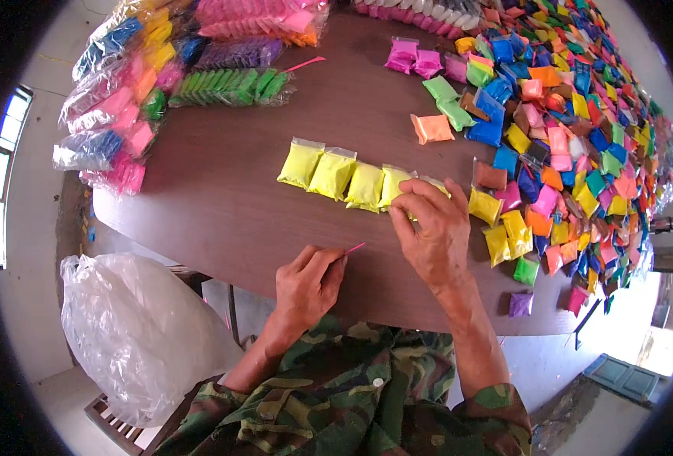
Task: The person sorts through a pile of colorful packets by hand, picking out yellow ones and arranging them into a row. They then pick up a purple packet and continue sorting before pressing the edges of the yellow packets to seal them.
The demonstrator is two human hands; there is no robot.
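A row of several bright yellow packets (pixel 319 169) in clear film lies on the brown table in front of me, the packets overlapping slightly. My right hand (pixel 437 237) is over the right end of this row, thumb and fingers closed on a packet there. That end of the row is partly hidden by the fingers. Near the table's front edge my left hand (pixel 306 283) is closed, a thin pink strip (pixel 355 248) pinched between thumb and forefinger with its tip pointing right.
A large heap of mixed coloured packets (pixel 557 144) covers the table's right side. Bundled rows of packets, such as a green one (pixel 230 87), stand at the back left. A big clear plastic bag (pixel 135 334) is at the lower left, beside the table (pixel 199 197).
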